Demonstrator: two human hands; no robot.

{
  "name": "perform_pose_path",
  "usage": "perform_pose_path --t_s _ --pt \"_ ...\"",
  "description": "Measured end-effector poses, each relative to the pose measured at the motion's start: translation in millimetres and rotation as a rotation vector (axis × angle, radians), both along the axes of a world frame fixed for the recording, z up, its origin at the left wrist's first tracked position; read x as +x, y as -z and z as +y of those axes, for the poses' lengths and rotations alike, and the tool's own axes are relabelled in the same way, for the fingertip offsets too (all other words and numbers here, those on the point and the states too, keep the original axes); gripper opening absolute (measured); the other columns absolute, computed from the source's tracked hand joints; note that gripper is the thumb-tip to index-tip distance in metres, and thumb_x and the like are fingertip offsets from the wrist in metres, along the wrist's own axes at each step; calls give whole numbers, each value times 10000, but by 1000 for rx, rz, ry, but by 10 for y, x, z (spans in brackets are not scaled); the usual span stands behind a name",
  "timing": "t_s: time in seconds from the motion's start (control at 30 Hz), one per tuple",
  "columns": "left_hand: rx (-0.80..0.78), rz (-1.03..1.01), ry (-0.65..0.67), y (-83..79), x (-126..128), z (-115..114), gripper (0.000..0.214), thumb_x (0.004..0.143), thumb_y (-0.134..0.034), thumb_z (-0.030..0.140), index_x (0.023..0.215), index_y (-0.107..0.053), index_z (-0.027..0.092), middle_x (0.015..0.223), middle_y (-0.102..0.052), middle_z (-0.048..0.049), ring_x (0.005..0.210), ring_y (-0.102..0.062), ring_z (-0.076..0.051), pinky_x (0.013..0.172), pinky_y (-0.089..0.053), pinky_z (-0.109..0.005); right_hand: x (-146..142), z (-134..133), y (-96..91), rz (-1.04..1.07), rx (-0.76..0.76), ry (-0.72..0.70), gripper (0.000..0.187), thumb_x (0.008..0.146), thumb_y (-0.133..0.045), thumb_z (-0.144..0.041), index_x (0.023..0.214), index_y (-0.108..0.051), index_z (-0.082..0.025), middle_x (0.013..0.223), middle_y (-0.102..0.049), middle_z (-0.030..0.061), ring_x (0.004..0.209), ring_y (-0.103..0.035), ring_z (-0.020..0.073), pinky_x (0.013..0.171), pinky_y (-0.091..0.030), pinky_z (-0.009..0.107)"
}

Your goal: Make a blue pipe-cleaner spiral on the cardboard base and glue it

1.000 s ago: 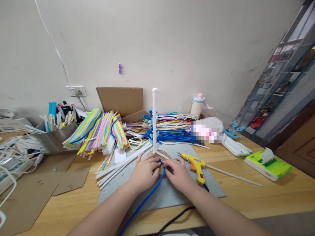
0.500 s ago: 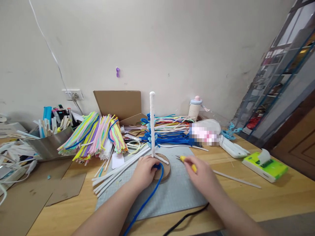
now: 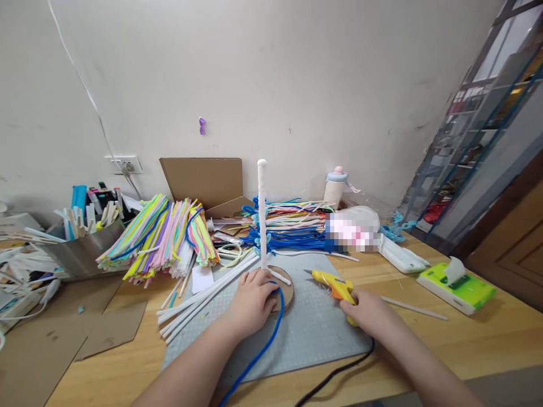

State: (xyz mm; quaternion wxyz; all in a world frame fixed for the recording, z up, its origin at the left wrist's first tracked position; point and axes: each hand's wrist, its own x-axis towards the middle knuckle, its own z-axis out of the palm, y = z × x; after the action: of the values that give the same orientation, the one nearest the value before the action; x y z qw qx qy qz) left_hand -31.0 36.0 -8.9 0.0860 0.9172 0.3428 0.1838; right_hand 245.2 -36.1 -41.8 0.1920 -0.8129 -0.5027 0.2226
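A round cardboard disc [image 3: 287, 294] lies on the grey cutting mat [image 3: 309, 339], with a white wrapped post [image 3: 262, 215] standing upright at its back edge. My left hand [image 3: 251, 299] rests over the disc's left part, fingers closed down on a blue pipe cleaner [image 3: 271, 336]; its end under the fingers is hidden. The free length trails toward me across the mat. To the right, my right hand [image 3: 369, 308] is closed round the handle of a yellow hot glue gun [image 3: 335, 282], whose nozzle points left toward the disc without touching it.
White pipe cleaners [image 3: 203, 299] lie left of the disc. Colourful bundles [image 3: 169, 237] and blue pipe cleaners [image 3: 297, 238] lie behind. A black cord [image 3: 335, 372] crosses the front edge. A glue stick [image 3: 416, 308] and green tissue pack [image 3: 456, 285] are at right.
My right hand has moved right and toward me, and the glue gun now shows its whole side. My left hand's fingers have shifted slightly over the blue pipe cleaner.
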Motion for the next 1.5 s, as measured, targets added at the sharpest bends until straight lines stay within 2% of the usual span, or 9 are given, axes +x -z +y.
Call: perform_pose_path --t_s 0.1,0.23,0.33,0.4,0.53,0.7,0.97,1.1,1.5 --pt "1 4 6 -11 9 -8 296 795 -572 165 1068 -607 274 1159 -591 -22 1123 -470 -230 958 -303 -398 9 -45 -55 461 98 92 176 731 -539 -368 789 -548 -202 611 -587 12 454 -565 165 400 -378 245" --pt "33 11 -37 -24 66 -30 426 767 -649 280 1180 -544 280 1139 -601 -43 1091 -486 -254 953 -287 -431 -26 -144 -225 1180 214 62 283 704 -630 -267 974 -562 -215 833 -640 27 684 -625 144 544 -504 219" --pt "53 21 -55 13 125 -30 373 766 -661 386 1124 -595 301 1079 -613 -45 1054 -499 -264 920 -308 -427 -66 -165 -310 1458 174 95 318 691 -668 -193 1000 -598 -223 890 -647 29 761 -627 129 658 -535 209" --pt "52 -1 -78 55 157 -13 222 841 -573 363 1047 -640 313 1032 -629 -34 1034 -514 -249 904 -317 -417 -107 -144 -326 1540 184 112 230 733 -653 -241 958 -612 -217 865 -654 34 707 -622 121 590 -526 192" --pt "-24 -167 -173 118 183 34 242 918 -436 298 1009 -660 308 1016 -674 -7 1017 -552 -214 919 -316 -410 -238 -69 -330 1429 201 41 225 822 -582 -388 916 -605 -184 793 -664 51 554 -585 93 428 -439 157" --pt "-78 -235 -238 121 160 74 283 924 -395 285 972 -673 263 1024 -696 -12 988 -595 -204 916 -349 -398 -442 24 -349 1089 206 -167 298 752 -658 -389 925 -589 -156 875 -658 62 659 -616 126 427 -441 165" --pt "-118 -257 -270 162 151 122 314 919 -367 309 992 -669 265 1052 -701 -5 1018 -600 -219 955 -350 -410 -614 200 -158 607 104 -159 325 793 -534 -454 669 -567 -155 442 -496 -52 339 -444 75 311 -369 175" --pt "-120 -269 -272 168 156 125 320 919 -364 317 979 -673 262 1051 -703 -2 1023 -600 -218 956 -355 -408 -635 246 -94 568 104 -143 299 794 -540 -435 681 -558 -159 443 -494 -61 315 -426 68 299 -350 174" --pt "-126 -258 -252 120 150 109 337 926 -353 320 964 -681 254 1045 -705 -7 1008 -608 -209 932 -374 -378 -726 293 -95 535 109 -149 292 795 -556 -435 737 -578 -149 519 -544 -30 336 -434 68 293 -358 166"
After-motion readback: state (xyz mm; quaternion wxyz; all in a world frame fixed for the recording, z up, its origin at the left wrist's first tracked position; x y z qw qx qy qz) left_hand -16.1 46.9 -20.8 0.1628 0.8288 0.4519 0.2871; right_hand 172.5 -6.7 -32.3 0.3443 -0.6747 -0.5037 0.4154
